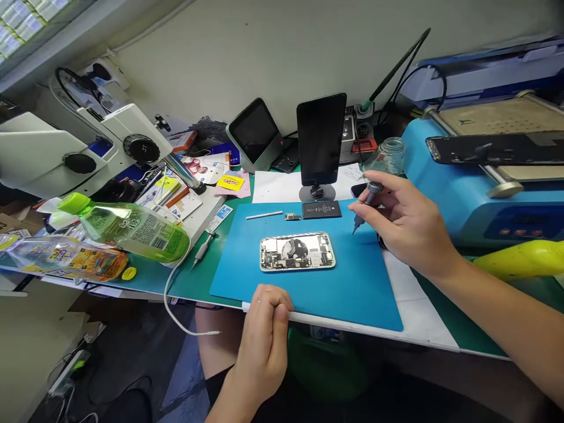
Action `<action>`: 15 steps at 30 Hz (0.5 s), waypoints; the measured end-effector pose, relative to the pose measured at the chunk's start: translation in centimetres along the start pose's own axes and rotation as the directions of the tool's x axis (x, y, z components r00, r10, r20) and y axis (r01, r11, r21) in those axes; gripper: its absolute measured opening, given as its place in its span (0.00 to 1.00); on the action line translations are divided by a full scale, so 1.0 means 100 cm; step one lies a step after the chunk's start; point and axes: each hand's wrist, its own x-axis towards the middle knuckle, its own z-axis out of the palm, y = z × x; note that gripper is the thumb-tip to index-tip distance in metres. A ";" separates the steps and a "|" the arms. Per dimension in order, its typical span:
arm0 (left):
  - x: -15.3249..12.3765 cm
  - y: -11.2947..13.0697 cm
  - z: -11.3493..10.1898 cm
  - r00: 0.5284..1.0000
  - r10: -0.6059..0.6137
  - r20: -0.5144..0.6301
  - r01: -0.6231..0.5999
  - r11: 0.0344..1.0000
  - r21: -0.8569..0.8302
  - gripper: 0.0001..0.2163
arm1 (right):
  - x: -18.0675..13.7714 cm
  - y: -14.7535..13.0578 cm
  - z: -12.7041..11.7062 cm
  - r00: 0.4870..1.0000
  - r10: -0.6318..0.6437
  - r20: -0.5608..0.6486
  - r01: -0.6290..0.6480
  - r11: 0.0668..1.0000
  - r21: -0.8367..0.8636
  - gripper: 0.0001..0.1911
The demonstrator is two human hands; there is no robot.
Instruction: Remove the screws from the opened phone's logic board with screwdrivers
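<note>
An opened phone body (297, 251) with bare circuitry lies in the middle of a blue mat (352, 288). My right hand (405, 223) hovers to its right, fingers pinched on a small grey screwdriver (365, 205) with its tip pointing down at the mat. My left hand (264, 335) rests curled at the mat's near edge with nothing visible in it. Behind the phone body lie a black battery (321, 210), a small metal part (292, 217) and a thin white stick (264, 215).
A microscope (88, 147) and a green bottle (132, 226) on its side fill the left. A dark phone on a stand (321, 141), a small screen (255, 134) and a glass jar (390, 154) stand behind. A blue machine (476, 176) sits right. A white cable (176, 305) hangs off the edge.
</note>
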 end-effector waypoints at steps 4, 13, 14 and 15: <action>0.002 -0.021 -0.021 0.998 -0.017 -0.057 0.021 0.998 0.066 0.09 | -0.014 -0.037 -0.006 0.999 0.043 0.009 -0.044 0.994 0.096 0.33; 0.042 -0.058 -0.039 0.992 -0.090 -0.092 0.108 0.971 0.212 0.10 | -0.108 -0.041 0.009 0.907 0.305 -0.289 -0.226 0.935 0.275 0.16; 0.043 -0.059 -0.038 0.992 -0.093 -0.089 0.111 0.969 0.223 0.10 | -0.118 -0.041 0.010 0.895 0.315 -0.315 -0.236 0.935 0.264 0.15; 0.043 -0.060 -0.037 0.992 -0.094 -0.088 0.112 0.966 0.234 0.10 | -0.126 -0.042 0.010 0.888 0.314 -0.336 -0.239 0.939 0.247 0.14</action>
